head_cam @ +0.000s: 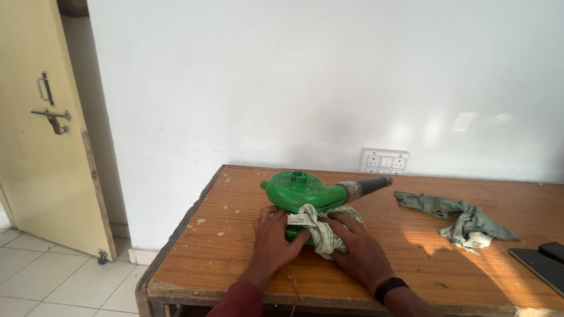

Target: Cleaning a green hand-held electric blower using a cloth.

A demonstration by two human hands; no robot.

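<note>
A green electric air blower (299,191) with a dark nozzle (369,186) pointing right lies on a worn wooden table (222,243). My left hand (273,238) rests flat against the blower's near left side. My right hand (357,247), with a black band at the wrist, presses a pale crumpled rag (320,230) against the blower's handle. A thin cord (294,291) runs from between my hands over the table's front edge.
A second grey-green rag (465,220) lies to the right. Two dark flat phones (556,273) sit at the table's right front. A white switch plate (385,161) is on the wall behind. A yellow door (33,125) stands open at left over a tiled floor.
</note>
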